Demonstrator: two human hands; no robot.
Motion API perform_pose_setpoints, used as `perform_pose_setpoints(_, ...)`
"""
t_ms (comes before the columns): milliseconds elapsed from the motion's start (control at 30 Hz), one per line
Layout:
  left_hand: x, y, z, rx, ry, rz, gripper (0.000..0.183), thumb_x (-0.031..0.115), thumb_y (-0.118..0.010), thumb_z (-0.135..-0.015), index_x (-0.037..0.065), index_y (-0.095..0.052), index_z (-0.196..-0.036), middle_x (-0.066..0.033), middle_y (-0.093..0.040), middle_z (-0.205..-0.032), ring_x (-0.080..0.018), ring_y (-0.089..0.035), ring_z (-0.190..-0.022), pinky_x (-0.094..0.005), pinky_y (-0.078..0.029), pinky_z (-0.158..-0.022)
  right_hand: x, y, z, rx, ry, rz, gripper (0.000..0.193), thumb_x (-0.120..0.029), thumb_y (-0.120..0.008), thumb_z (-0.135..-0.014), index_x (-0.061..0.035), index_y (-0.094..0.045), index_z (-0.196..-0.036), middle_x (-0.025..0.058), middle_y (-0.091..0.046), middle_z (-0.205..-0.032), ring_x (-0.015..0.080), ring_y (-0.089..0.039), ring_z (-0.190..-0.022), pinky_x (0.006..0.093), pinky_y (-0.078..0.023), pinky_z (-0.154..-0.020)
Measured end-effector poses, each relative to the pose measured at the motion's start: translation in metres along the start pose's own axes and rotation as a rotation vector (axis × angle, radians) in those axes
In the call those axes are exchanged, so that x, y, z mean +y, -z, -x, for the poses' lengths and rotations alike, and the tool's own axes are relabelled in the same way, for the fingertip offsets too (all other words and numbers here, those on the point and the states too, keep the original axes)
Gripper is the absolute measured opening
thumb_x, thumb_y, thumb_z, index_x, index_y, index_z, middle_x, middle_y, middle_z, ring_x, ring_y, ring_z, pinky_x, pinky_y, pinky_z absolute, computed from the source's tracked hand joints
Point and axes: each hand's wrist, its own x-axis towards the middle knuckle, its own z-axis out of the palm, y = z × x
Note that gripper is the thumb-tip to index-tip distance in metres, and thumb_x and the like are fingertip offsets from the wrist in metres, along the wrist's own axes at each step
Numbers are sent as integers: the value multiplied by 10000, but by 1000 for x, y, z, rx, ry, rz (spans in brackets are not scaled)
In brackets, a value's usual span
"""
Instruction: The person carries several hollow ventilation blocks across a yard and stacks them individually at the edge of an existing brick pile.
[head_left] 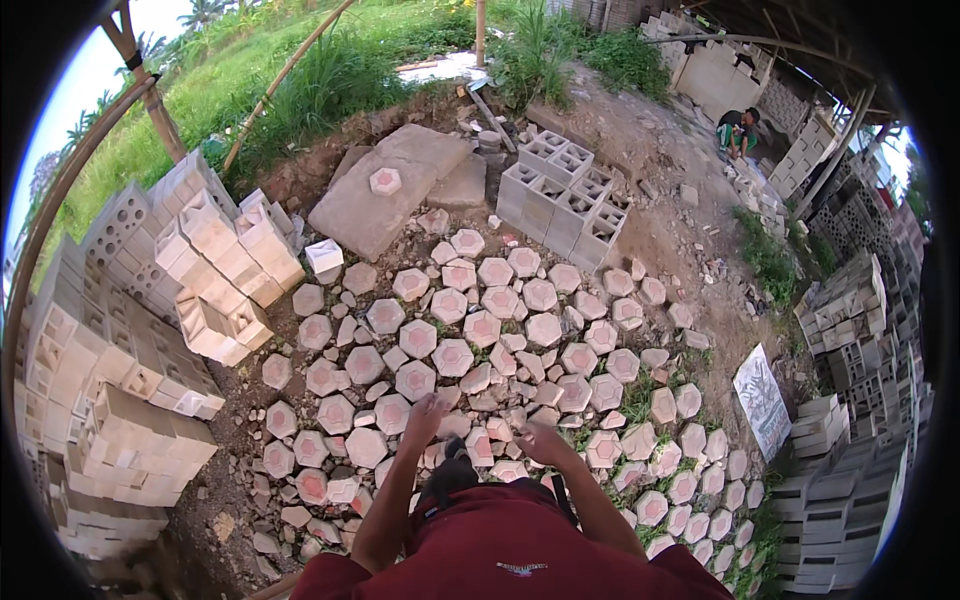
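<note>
Low in front of me, my left hand (426, 418) hangs above the hexagonal paving blocks, its fingers loosely apart with nothing seen in them. To its right is my right hand (541, 444), fingers pointing inward, partly spread and also without a held thing that I can make out. Just beyond my left hand lies a grey hexagonal block with a pinkish centre (415, 380). Broken stone pieces (476, 379) lie in the gaps between the blocks ahead of my hands. One dark shoe (455, 447) shows below, between my forearms.
Hollow concrete blocks (562, 190) are stacked ahead, beside a tilted slab (385, 205) bearing one hexagonal block (385, 181). More block stacks (140, 435) line the left, and others (835, 510) the right. A printed sheet (763, 400) lies at right. Another person (738, 132) crouches far right.
</note>
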Motion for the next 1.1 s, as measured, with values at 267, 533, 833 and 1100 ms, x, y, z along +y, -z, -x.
perform_pose_setpoints(267, 69, 20, -135, -101, 101, -48, 324, 289, -474, -939, 0, -593, -1028, -68, -648, -933, -130, -598, -825, -276, -466, -730, -37, 41, -132, 216, -8, -216, 367, -269, -616, -856, 29, -580, -1067, 175, -665, -925, 256, -655, -877, 330, -507, -779)
perform_pose_setpoints(533, 73, -6, -253, 30, 279, 157, 291, 270, -511, -930, 22, -618, -1036, -76, -675, -903, -147, -642, -799, -284, -497, -661, -18, 92, -306, -106, 30, -84, 429, -351, -597, -863, 18, -583, -1082, 174, -664, -927, 272, -647, -859, 346, -503, -776)
perform_pose_setpoints(833, 176, 60, -456, 328, 126, 207, 321, 310, -463, -952, 34, -593, -1051, -93, -657, -964, -181, -631, -876, -316, -493, -734, -60, 240, -532, -46, 119, -82, 431, -361, -587, -838, 6, -577, -1064, 214, -645, -983, 343, -630, -922, 391, -492, -793)
perform_pose_setpoints(1100, 182, -7, -545, 210, 359, 342, 306, 324, -498, -940, 61, -609, -1049, -60, -671, -935, -144, -629, -835, -303, -497, -721, -32, 262, -628, -82, 35, -193, 440, -366, -588, -837, 4, -583, -1075, 203, -649, -968, 317, -636, -919, 373, -490, -811)
